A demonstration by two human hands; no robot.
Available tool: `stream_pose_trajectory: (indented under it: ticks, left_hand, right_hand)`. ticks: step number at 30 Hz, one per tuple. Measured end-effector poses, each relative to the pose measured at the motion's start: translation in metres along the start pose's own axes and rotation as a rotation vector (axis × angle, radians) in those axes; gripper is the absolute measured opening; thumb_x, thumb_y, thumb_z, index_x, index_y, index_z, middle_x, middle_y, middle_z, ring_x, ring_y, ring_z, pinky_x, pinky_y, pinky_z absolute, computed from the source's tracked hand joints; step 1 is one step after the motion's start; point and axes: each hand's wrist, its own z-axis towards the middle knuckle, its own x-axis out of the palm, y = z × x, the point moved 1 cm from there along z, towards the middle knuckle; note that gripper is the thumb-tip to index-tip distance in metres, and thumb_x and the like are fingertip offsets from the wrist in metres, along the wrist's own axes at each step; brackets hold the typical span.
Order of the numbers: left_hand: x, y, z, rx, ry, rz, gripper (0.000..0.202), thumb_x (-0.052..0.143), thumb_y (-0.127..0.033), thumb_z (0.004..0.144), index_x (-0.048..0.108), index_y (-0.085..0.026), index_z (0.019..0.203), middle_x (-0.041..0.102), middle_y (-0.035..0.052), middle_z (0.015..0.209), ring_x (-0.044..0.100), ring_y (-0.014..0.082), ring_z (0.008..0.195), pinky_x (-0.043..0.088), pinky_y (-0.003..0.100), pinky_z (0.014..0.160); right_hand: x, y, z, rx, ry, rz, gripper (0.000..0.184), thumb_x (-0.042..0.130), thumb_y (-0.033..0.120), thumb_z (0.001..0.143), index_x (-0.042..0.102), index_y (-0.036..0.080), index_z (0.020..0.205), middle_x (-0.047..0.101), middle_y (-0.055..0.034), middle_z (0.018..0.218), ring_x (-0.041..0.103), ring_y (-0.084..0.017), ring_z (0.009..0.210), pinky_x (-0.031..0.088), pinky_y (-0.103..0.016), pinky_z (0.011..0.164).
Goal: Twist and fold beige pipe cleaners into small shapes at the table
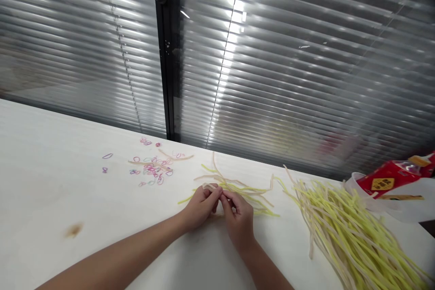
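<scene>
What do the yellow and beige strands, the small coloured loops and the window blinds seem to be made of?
Strands: perhaps fibre-covered stems, matte; no shine, and some hold bends.
Loops: possibly thin rubber, judging by the slim, irregular rings; too small to tell the finish.
Blinds: likely metal, glossy, given the bright streaked reflections.

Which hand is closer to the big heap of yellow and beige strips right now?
Right. The right hand is left of the heap, apart from it; the left hand is farther left, with the right hand between.
</scene>
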Motion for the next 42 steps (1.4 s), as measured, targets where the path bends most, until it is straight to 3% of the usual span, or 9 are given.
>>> stream_pose_trajectory:
  ticks: [11,21,28,37,42]
  left_hand:
    - [-0.001,-0.006,0.0,0.008,0.001,0.07,0.051,0.037,-0.047,0.089,0.034,-0.019,0.047,0.028,-0.0051,0.041,0.024,0.0077,0.043,0.02,0.025,0.043]
    - [-0.001,-0.002,0.0,0.086,-0.027,0.093,0.042,0.039,-0.039,0.089,0.032,-0.018,0.054,0.029,-0.0049,0.053,0.028,0.009,0.052,0.027,0.024,0.051]
    - [-0.001,-0.005,-0.004,0.107,-0.064,0.13,0.036,0.041,-0.036,0.089,0.034,-0.018,0.059,0.032,-0.0046,0.058,0.03,0.0096,0.056,0.029,0.023,0.054]
    - [-0.001,-0.007,-0.011,0.21,-0.078,0.482,0.035,0.038,-0.033,0.09,0.045,-0.017,0.059,0.045,-0.0027,0.056,0.04,0.0107,0.056,0.03,0.024,0.057]
    - [0.001,-0.002,-0.008,0.141,-0.102,0.307,0.038,0.039,-0.033,0.089,0.039,-0.017,0.054,0.04,-0.0039,0.053,0.036,0.0096,0.053,0.029,0.023,0.052]
  right_hand:
    - [0.005,-0.006,-0.005,-0.184,-0.006,-0.165,0.015,0.046,0.017,0.089,0.06,0.018,0.095,0.064,-0.0045,0.079,0.059,-0.015,0.071,0.046,-0.024,0.064]
    - [0.009,-0.01,-0.008,-0.157,0.016,-0.231,0.015,0.042,0.016,0.091,0.057,0.018,0.095,0.059,-0.0047,0.081,0.056,-0.015,0.075,0.045,-0.026,0.068]
    - [0.008,-0.007,-0.009,-0.081,0.005,-0.254,0.017,0.042,0.019,0.091,0.057,0.018,0.084,0.057,-0.0038,0.074,0.053,-0.015,0.069,0.042,-0.026,0.064]
    - [0.009,-0.006,-0.01,0.032,0.012,-0.322,0.023,0.043,0.025,0.09,0.045,0.02,0.067,0.049,-0.0002,0.061,0.046,-0.014,0.057,0.034,-0.025,0.054]
    - [0.007,-0.007,-0.009,-0.043,0.058,-0.268,0.024,0.043,0.023,0.089,0.046,0.019,0.066,0.045,0.0016,0.058,0.042,-0.012,0.054,0.033,-0.024,0.053]
